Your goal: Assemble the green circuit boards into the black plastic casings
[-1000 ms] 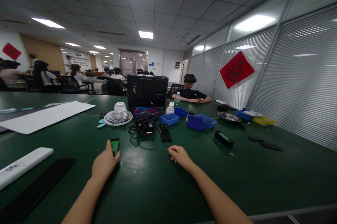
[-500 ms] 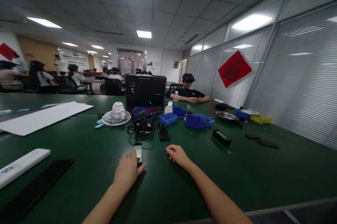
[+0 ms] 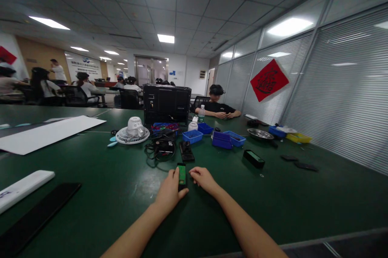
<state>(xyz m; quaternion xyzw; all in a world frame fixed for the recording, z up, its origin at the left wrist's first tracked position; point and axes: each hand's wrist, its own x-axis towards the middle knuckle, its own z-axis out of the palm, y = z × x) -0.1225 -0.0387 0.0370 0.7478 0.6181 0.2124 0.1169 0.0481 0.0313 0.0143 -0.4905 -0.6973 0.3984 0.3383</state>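
Note:
My left hand [image 3: 168,190] is closed round the side of a small black case with a green circuit board [image 3: 182,174], down at the table top. Its fingers lie along the case's left edge, with the thumb at the near end. Just to the right, my right hand [image 3: 203,178] rests on the green table [image 3: 242,217] with its fingers curled together; whether something small is between the fingertips is hidden. Behind the hands stands a black holder [image 3: 186,152]. A similar black case with a green board [image 3: 254,158] lies farther right.
Blue bins [image 3: 192,136], a white fan part [image 3: 132,133], tangled cables [image 3: 159,149] and a black panel device [image 3: 166,105] stand ahead. A metal pan [image 3: 260,134] is at right; a long white bar [image 3: 27,189] and a black strip [image 3: 42,213] lie left. A person [image 3: 216,106] sits opposite.
My left hand has moved right, carrying the black case with the circuit board close to my right hand. My right hand stays nearly where it was.

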